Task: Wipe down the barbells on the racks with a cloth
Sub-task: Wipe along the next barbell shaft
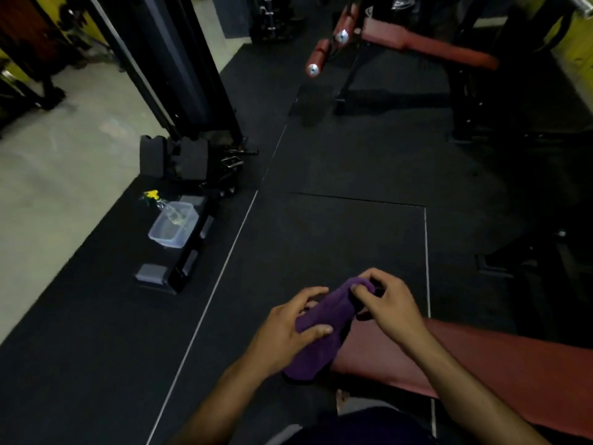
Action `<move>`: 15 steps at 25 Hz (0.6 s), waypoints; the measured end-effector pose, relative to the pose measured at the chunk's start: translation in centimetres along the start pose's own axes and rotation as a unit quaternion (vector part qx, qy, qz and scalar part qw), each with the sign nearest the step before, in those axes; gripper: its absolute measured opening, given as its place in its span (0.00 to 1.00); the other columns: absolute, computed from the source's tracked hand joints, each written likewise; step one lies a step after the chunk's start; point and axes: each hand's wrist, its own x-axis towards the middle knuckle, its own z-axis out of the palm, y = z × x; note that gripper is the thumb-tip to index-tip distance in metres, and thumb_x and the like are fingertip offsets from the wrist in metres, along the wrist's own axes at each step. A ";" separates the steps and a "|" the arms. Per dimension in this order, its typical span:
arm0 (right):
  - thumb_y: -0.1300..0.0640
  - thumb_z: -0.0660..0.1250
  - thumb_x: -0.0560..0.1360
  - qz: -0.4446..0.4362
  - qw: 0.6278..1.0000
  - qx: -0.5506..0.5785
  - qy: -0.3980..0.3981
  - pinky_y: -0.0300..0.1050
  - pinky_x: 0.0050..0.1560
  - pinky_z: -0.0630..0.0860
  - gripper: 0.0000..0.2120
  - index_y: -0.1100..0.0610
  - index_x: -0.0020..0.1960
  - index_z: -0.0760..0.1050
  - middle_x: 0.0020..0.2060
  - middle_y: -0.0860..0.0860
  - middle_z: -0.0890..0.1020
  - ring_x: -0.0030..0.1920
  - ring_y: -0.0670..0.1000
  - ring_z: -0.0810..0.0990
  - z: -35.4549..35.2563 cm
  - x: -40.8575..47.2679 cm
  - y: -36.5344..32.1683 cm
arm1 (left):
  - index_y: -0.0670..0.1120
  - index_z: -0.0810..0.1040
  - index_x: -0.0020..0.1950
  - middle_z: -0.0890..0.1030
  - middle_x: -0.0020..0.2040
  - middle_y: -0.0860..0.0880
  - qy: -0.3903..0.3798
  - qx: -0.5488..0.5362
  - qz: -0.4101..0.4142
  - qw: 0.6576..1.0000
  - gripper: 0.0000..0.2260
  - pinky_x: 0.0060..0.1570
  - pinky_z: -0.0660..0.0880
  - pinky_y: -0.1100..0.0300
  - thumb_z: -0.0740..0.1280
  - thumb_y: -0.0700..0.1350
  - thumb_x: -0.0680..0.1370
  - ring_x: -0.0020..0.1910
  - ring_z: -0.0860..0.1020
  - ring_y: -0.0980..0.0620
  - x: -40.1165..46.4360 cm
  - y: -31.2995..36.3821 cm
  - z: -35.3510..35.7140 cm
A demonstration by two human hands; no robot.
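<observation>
A purple cloth [324, 319] is bunched between both hands, low in the middle of the head view. My left hand [288, 332] grips its lower part, with the thumb laid across the fabric. My right hand [388, 303] pinches the cloth's upper end with fingertips and thumb. A bright steel bar end [582, 3] shows at the top right corner; the rest of that barbell is out of view.
A red bench pad [497, 364] lies at lower right. Another red bench with roller pads [426, 46] stands far ahead. A clear plastic tub [160, 234] and a yellow-capped spray bottle [152, 195] sit on the black mat at left, by a dark machine frame [179, 75].
</observation>
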 end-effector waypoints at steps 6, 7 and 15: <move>0.58 0.67 0.77 -0.016 0.998 -0.057 -0.001 0.50 0.44 0.76 0.07 0.53 0.39 0.76 0.38 0.51 0.80 0.41 0.49 0.79 3.2 6.5 -2.6 | 0.54 0.82 0.61 0.85 0.53 0.52 0.009 -0.031 -0.034 0.999 0.10 0.56 0.78 0.43 0.69 0.48 0.80 0.52 0.82 0.52 3.9 -4.0 -8.1; 0.57 0.67 0.77 -0.030 0.995 -0.091 -0.008 0.48 0.45 0.74 0.07 0.50 0.40 0.77 0.41 0.50 0.80 0.44 0.49 0.79 3.6 7.6 -2.7 | 0.54 0.82 0.61 0.85 0.55 0.53 0.018 -0.025 -0.020 0.999 0.09 0.58 0.78 0.45 0.68 0.47 0.81 0.55 0.82 0.54 4.7 -4.3 -9.7; 0.46 0.72 0.77 -0.157 0.952 -0.146 -0.216 0.47 0.61 0.76 0.19 0.47 0.65 0.72 0.58 0.42 0.82 0.59 0.43 0.80 18.1 14.8 -10.7 | 0.54 0.74 0.56 0.85 0.43 0.49 -0.006 -0.042 0.032 0.999 0.12 0.50 0.79 0.49 0.74 0.48 0.77 0.43 0.83 0.48 10.3 -5.3 -23.9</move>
